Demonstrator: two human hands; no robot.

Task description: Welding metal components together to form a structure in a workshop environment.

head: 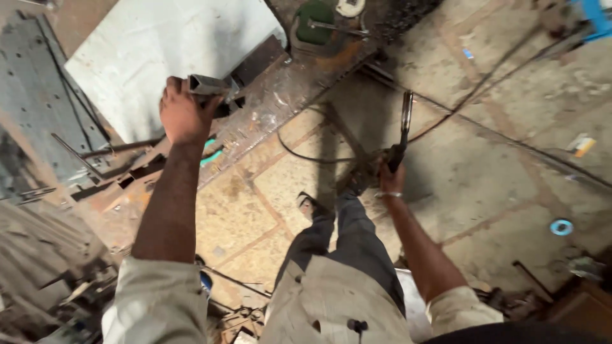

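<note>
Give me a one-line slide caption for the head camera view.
Left hand grips a square steel tube on a rusty workbench; right hand holds a cabled welding torch over the floor.

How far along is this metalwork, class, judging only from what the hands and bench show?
Done: a square tube is on the rusty bench, steadied by the left hand. In hand: the right hand holds a welding torch, away from the tube. Left: no weld on the tube is visible.
</note>
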